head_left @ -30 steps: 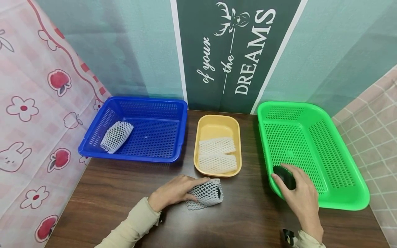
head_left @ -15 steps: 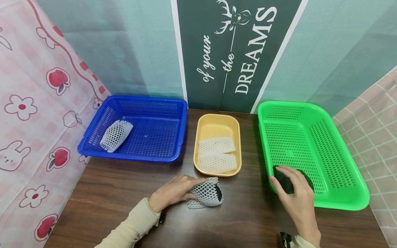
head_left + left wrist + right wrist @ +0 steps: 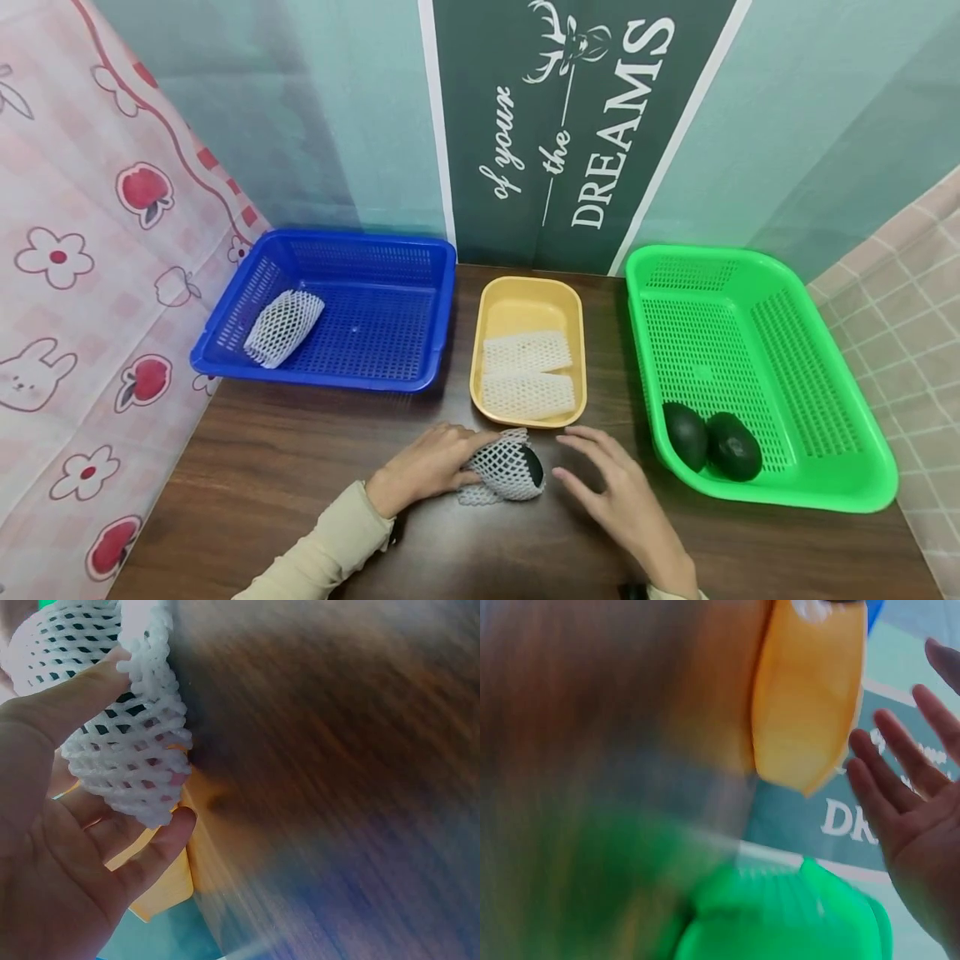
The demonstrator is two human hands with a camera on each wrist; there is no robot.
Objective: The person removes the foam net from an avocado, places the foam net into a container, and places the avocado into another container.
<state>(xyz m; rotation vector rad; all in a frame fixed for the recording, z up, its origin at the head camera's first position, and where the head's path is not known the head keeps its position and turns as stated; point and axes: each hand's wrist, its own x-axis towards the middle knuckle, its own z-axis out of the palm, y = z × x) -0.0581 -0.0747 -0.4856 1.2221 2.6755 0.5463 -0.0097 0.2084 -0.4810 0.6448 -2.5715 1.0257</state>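
Note:
On the brown table, the left hand [image 3: 427,468] grips a white foam net [image 3: 501,468] with a dark oval fruit [image 3: 533,467] showing at its right end. In the left wrist view the thumb of the left hand [image 3: 75,817] lies over the net [image 3: 127,750], fingers beneath it. Just right of the fruit is the right hand [image 3: 626,500], holding nothing, its fingers spread toward the net. The right wrist view shows the right hand [image 3: 915,787] with fingers apart and nothing between them.
A yellow tray [image 3: 527,292] holding two flat foam nets [image 3: 527,395] stands behind the hands. To the left, a blue basket [image 3: 375,382] holds a net-wrapped item [image 3: 284,327]. The green basket [image 3: 795,496] at right contains two dark fruits [image 3: 734,447].
The right hand has let go of a dark fruit in the green basket and moved left, close to the net. The left hand still grips the net, with more of the fruit's end showing.

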